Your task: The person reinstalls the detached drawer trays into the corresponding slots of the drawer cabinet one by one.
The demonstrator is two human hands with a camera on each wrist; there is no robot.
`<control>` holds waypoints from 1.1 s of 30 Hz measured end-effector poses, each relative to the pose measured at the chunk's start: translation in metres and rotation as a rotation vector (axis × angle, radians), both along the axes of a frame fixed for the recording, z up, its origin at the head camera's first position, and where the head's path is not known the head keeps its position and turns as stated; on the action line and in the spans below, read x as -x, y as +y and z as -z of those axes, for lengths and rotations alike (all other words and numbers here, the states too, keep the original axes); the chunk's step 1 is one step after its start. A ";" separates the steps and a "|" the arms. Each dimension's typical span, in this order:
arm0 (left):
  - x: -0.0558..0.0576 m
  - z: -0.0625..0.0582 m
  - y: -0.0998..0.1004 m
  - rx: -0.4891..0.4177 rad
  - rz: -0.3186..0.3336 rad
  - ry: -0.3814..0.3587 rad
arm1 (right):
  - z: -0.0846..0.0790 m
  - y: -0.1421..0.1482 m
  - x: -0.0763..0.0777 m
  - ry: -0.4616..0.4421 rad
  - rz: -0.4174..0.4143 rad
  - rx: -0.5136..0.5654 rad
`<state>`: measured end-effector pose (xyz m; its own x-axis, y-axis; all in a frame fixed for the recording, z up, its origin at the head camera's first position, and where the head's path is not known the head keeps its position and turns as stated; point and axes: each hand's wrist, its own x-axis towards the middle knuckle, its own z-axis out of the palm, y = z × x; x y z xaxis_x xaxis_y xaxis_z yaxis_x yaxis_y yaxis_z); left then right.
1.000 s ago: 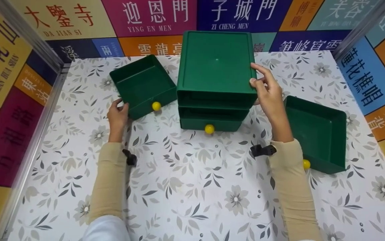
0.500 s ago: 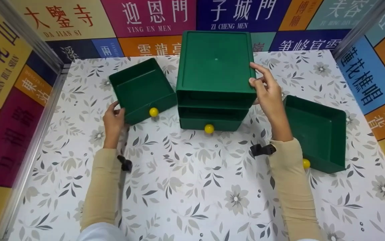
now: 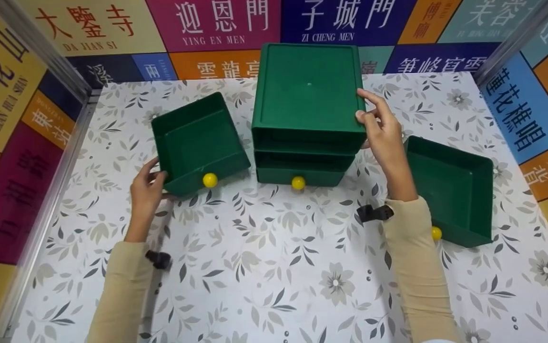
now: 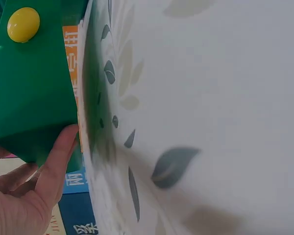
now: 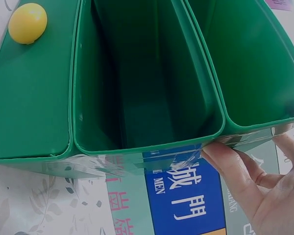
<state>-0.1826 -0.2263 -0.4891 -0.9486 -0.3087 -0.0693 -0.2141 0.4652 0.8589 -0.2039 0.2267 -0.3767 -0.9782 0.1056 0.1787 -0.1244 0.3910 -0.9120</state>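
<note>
A green drawer with a round yellow knob lies left of the green drawer cabinet, its right front corner close to the cabinet. My left hand holds its left front corner; in the left wrist view the thumb and fingers pinch that corner low down near the tabletop. The cabinet has two open slots above a lowest drawer that is in place. At its right side, my right hand grips the cabinet, fingertips over the top edge. In the right wrist view, a digit presses the side wall.
A second loose green drawer sits on the floral tabletop at the right, behind my right forearm, its yellow knob partly hidden. Panels with large characters close off the back and sides. Black straps show at both wrists.
My left hand has drawn the left drawer toward me and slightly left, turning it a little. The right hand, cabinet and right drawer have stayed in place.
</note>
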 end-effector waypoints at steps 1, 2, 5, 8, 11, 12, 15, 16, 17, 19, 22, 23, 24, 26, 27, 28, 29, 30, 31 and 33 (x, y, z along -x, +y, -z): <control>-0.006 -0.002 -0.001 -0.002 0.008 0.004 | 0.001 0.001 0.001 -0.001 0.000 0.003; -0.011 -0.004 -0.002 0.009 0.015 0.006 | 0.001 0.001 0.001 -0.002 -0.001 0.006; -0.030 -0.010 -0.004 0.015 0.035 0.017 | 0.001 0.002 0.001 -0.003 -0.003 0.016; -0.048 -0.016 -0.003 0.001 0.055 0.031 | 0.002 0.002 0.002 -0.002 0.000 0.022; -0.066 -0.021 -0.001 -0.031 0.066 0.048 | 0.002 0.002 0.002 0.000 -0.002 0.026; -0.073 -0.023 0.000 -0.044 0.068 0.051 | 0.002 0.002 0.002 -0.001 -0.002 0.023; -0.090 -0.026 0.003 -0.067 0.070 0.073 | 0.000 0.000 0.000 -0.004 -0.005 0.009; -0.095 -0.026 0.004 -0.069 0.070 0.083 | -0.003 -0.001 -0.002 -0.006 -0.006 0.006; -0.101 -0.027 0.005 -0.067 0.069 0.092 | -0.005 -0.003 -0.004 -0.007 -0.005 0.002; -0.111 -0.028 0.007 -0.052 0.070 0.098 | -0.013 -0.007 -0.009 -0.006 -0.002 0.001; -0.126 -0.029 0.011 -0.042 0.062 0.105 | -0.020 -0.010 -0.014 -0.001 -0.006 0.015; -0.131 -0.029 0.012 -0.040 0.057 0.109 | -0.020 -0.011 -0.014 -0.001 -0.006 0.016; -0.135 -0.030 0.013 -0.036 0.054 0.113 | -0.021 -0.011 -0.015 -0.001 -0.007 0.015; -0.143 -0.031 0.016 -0.032 0.045 0.126 | -0.017 -0.009 -0.012 -0.003 -0.007 0.014; -0.146 -0.032 0.017 -0.030 0.042 0.129 | -0.017 -0.010 -0.012 -0.003 -0.006 0.010; -0.150 -0.033 0.019 -0.028 0.040 0.129 | -0.018 -0.010 -0.013 -0.002 -0.003 0.007; -0.153 -0.035 0.020 -0.025 0.038 0.125 | -0.018 -0.011 -0.013 -0.003 -0.001 0.003; -0.155 -0.037 0.022 -0.017 0.035 0.115 | -0.019 -0.011 -0.013 -0.003 0.000 0.000; -0.157 -0.038 0.025 -0.013 0.032 0.104 | -0.020 -0.011 -0.013 -0.002 0.000 -0.002; -0.162 -0.041 0.029 0.000 0.026 0.086 | -0.024 -0.012 -0.016 0.000 -0.003 0.001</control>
<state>-0.0211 -0.1971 -0.4483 -0.9589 -0.2836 0.0125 -0.1276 0.4700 0.8734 -0.1882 0.2146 -0.3529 -0.9785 0.1024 0.1790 -0.1260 0.3899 -0.9122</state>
